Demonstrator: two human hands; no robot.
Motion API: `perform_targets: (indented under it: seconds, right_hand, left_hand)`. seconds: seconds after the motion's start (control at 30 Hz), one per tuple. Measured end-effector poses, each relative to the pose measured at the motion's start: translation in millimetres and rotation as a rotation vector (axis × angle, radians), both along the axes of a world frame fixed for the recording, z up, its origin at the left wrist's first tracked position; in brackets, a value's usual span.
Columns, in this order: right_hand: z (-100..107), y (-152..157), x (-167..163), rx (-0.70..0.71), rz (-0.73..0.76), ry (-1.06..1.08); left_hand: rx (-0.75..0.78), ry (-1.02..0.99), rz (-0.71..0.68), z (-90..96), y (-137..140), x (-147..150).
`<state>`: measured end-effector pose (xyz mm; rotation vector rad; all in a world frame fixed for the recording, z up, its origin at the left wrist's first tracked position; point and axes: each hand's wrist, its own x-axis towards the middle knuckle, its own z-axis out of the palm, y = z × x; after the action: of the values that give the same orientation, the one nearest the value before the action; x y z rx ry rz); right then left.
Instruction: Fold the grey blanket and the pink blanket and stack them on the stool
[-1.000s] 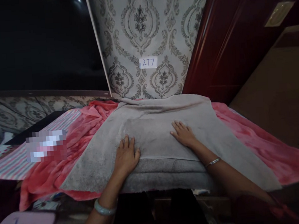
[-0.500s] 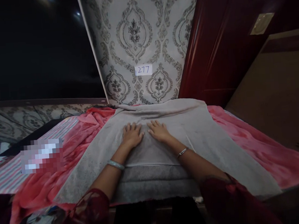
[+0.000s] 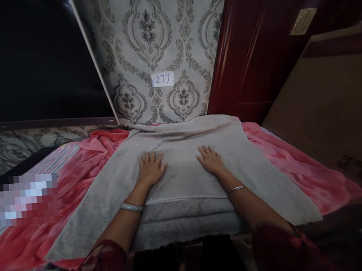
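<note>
Resting flat and grasping nothing, our left hand (image 3: 151,169) and right hand (image 3: 211,159) have just spread farther apart, so our touch seems to span more of the gray cloth (image 3: 182,176); it lies beneath them, across the pink blanket (image 3: 283,161), near the patterned wall (image 3: 148,34).

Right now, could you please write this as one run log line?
left hand: flat on grey fabric | right hand: flat on grey fabric, apart from left | pink fabric: beneath, showing on both sides
</note>
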<state>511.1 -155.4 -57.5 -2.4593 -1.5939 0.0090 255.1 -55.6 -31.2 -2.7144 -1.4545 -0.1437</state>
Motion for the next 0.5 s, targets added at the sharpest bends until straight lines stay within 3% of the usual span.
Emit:
perform_targets:
  seconds: [0.13, 0.27, 0.5]
  right_hand:
    - [-14, -25, 25, 0.007, -0.080, 0.034]
    - [-25, -40, 35, 0.078, -0.069, 0.074]
    - [-38, -76, 36, 0.309, -0.021, 0.005]
  left_hand:
    - [0.002, -0.036, -0.012, 0.1, -1, 1]
    - [-0.019, -0.061, -0.050, 5.4, -4, -8]
    - [-0.113, -0.290, 0.140, -2.0, -9, -68]
